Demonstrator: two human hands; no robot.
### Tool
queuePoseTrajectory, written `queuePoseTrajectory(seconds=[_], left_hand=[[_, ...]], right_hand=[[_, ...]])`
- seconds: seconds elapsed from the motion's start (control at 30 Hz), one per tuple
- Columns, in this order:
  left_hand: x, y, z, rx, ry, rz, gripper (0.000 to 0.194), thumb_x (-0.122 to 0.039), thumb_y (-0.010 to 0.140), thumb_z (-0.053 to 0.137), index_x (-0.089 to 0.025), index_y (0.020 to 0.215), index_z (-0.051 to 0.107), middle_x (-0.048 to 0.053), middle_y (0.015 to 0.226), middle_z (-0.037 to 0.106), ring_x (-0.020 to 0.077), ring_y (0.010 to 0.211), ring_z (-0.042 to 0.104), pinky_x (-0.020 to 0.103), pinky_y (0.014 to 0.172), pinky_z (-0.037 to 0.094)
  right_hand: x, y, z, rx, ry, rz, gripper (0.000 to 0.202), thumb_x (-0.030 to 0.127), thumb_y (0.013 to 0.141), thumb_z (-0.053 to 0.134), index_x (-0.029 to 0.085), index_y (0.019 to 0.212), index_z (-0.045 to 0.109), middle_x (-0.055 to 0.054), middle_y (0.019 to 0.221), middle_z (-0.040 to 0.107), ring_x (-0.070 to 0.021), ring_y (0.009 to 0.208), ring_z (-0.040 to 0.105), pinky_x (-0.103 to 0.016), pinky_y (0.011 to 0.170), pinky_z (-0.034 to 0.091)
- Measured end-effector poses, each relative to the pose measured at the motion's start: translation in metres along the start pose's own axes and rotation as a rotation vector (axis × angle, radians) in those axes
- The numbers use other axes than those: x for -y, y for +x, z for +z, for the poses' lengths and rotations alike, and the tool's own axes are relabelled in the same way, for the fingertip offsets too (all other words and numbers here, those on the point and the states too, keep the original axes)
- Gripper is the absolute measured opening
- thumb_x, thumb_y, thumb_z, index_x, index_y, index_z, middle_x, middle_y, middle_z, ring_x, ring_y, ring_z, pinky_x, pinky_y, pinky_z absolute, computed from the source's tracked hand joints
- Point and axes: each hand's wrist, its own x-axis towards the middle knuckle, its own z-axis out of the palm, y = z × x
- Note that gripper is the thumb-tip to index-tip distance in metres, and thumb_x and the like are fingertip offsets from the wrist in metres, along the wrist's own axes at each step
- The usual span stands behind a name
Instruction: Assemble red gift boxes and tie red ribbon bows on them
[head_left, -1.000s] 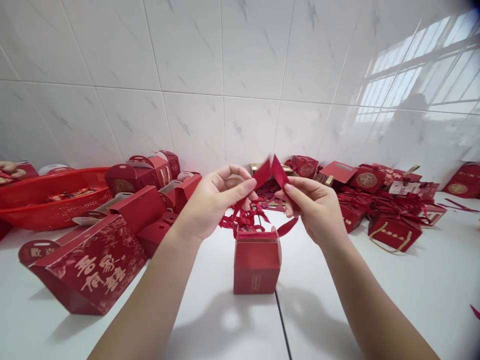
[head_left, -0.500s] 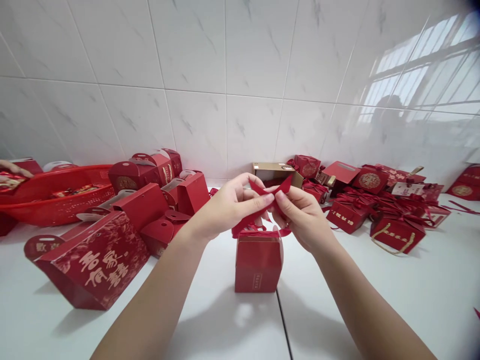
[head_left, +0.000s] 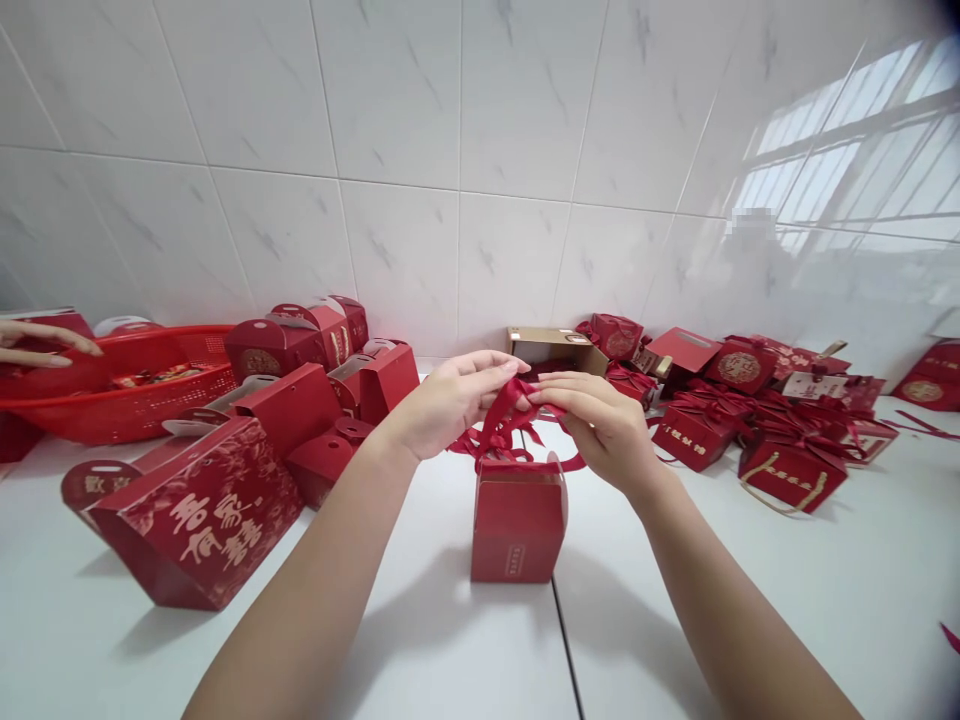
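Note:
A small red box (head_left: 517, 525) stands upright on the white table, in the middle of the head view. Dark red ribbon (head_left: 501, 418) loops up from its top. My left hand (head_left: 457, 402) pinches the ribbon from the left, its thumb and fingertips pressed together above the box. From the right, my right hand (head_left: 604, 420) has its fingers closed on the ribbon as well, close to the left fingertips. Parts of the ribbon are hidden behind the fingers.
Red boxes (head_left: 217, 510) stand at the left, near a red basket (head_left: 150, 408) with another person's hand (head_left: 46, 342) over it. An open cardboard box (head_left: 559, 352) is at the wall. Ribboned boxes (head_left: 697, 432) crowd the right.
The ribbon ends that pointed up between my hands are now a loop lower down. My right fingers have stretched over it. The other person's hand has moved right, over the basket.

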Motion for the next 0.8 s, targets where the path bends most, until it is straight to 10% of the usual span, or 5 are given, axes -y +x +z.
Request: queuePoseTrajectory(seconds=[0.23,0.47,0.8], left_hand=[[-0.004,-0.02,0.006,-0.44,0.84,0.275,0.016,-0.028,0.077,0.062,-0.019,0.066,0.055,-0.001,0.062,0.057,0.012,0.057,0.05,0.023,0.055,0.038],[0.043,-0.064,-0.031,-0.36,1.067,0.056,0.019,-0.008,0.07,0.048,-0.022,0.066,0.035,-0.006,0.059,0.044,0.0115,0.055,0.041,0.022,0.053,0.031],[0.098,-0.095,-0.043,-0.448,1.098,0.05,0.025,0.0,0.065,0.036,-0.022,0.062,0.025,-0.003,0.06,0.039,0.0148,0.057,0.035,0.027,0.058,0.025]], right_hand=[[0.006,-0.022,-0.011,-0.287,-0.254,0.425,0.027,0.031,0.09,0.048,0.02,0.066,0.055,-0.002,0.063,0.06,-0.0146,0.058,0.055,-0.027,0.058,0.042],[-0.003,-0.095,-0.037,0.286,-0.504,0.97,0.03,0.033,0.081,0.046,0.021,0.053,0.042,-0.001,0.054,0.056,-0.0156,0.052,0.047,-0.028,0.051,0.03],[-0.011,-0.148,-0.048,0.406,-0.517,1.191,0.025,0.03,0.073,0.048,0.022,0.05,0.045,-0.004,0.054,0.059,-0.0196,0.048,0.052,-0.029,0.045,0.031]])
